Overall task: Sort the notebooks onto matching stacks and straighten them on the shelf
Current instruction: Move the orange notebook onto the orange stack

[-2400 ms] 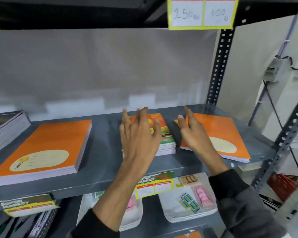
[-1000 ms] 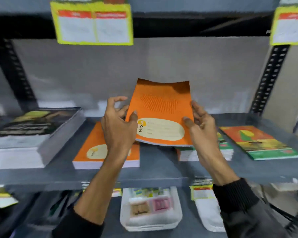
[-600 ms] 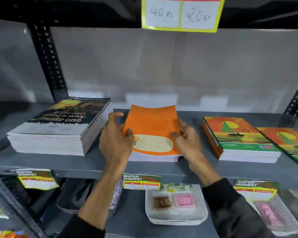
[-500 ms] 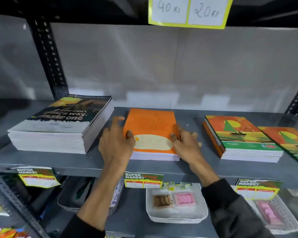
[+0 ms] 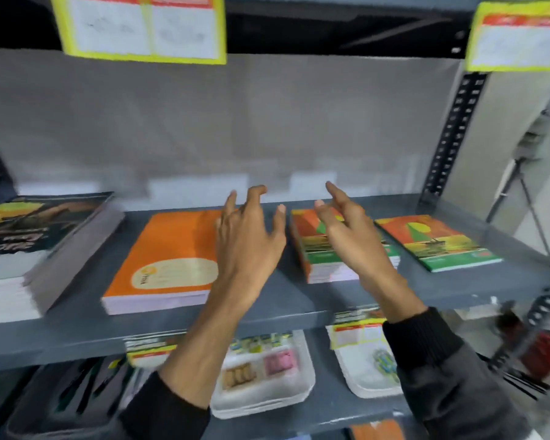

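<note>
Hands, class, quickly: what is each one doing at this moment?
Left hand: open, holding nothing, above the orange stack.
Right hand: open, holding nothing, above the sailboat stack.

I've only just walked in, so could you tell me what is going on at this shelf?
A person is sorting notebooks on a grey shelf. Both hands are open and empty: the left hand hovers by the orange stack, the right hand over the sailboat-cover stack. One matching notebook lies alone further right.
</note>
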Motion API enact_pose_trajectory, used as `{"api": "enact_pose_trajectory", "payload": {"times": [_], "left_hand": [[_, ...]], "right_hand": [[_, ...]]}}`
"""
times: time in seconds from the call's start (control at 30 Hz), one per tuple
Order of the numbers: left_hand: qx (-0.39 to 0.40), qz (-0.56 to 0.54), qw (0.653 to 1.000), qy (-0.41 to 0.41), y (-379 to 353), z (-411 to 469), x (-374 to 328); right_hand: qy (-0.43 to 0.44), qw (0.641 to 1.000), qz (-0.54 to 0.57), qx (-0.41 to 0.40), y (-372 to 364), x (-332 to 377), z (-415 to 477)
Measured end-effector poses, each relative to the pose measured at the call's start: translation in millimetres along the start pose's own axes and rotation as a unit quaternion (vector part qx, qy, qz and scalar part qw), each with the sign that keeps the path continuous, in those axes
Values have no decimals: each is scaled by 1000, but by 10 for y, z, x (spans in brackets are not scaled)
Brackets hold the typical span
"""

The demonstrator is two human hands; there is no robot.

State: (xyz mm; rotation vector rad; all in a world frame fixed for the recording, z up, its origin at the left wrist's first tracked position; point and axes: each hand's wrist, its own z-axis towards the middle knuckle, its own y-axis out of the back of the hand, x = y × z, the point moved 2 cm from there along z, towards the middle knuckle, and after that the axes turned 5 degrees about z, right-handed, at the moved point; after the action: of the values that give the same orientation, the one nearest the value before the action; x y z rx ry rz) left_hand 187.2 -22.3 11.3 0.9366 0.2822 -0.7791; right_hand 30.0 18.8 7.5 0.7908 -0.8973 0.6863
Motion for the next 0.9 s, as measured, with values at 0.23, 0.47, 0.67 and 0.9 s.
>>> {"api": "enact_pose_trajectory", "payload": {"times": [0.23, 0.47, 0.67, 0.9], "left_hand": [[122, -135, 980, -79, -1094, -261, -1460], [281, -34, 959, -13, -2078, -535, -2077], [287, 63, 955, 30, -2320, -619, -1940], [196, -204, 954, 99, -2278, -545, -2010]], "right_hand": [[-51, 987, -122, -88, 1391, -690, 211], [-97, 957, -263, -78, 2188, -1447, 343], [-116, 925, -359, -49, 2172, -1799, 340], [-103, 952, -274, -86, 2155, -1759, 319]]}}
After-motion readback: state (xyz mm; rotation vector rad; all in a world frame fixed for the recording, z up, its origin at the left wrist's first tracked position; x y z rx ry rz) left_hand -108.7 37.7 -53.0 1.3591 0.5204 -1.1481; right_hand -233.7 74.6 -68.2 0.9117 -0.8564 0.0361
